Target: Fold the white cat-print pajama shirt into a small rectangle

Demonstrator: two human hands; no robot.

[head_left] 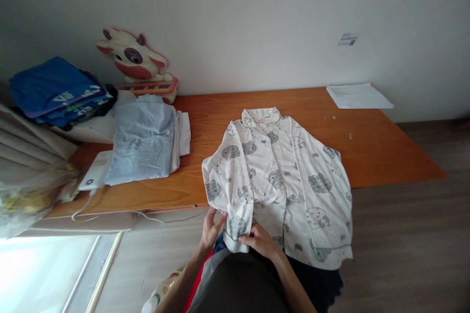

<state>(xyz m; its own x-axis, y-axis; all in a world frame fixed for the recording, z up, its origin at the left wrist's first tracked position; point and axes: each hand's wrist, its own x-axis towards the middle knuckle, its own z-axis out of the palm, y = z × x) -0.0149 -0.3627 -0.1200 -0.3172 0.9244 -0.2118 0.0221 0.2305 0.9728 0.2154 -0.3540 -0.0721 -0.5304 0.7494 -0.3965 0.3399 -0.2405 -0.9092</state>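
Note:
A white pajama shirt with grey cat-face prints lies front up on the wooden table, its collar toward the wall. Its lower part hangs over the table's front edge near my body. The left-side sleeve is laid down along the shirt front. My left hand grips the outer edge of that sleeve, thumb on top and fingers underneath. Near the cuff, my right hand pinches the sleeve's inner edge between thumb and fingers. Most fingertips are hidden behind the cloth.
Folded light-blue and white clothes are stacked on the table at left, beside a white corded device. Blue clothes and a cow-shaped toy keyboard stand behind. White papers lie at the back right.

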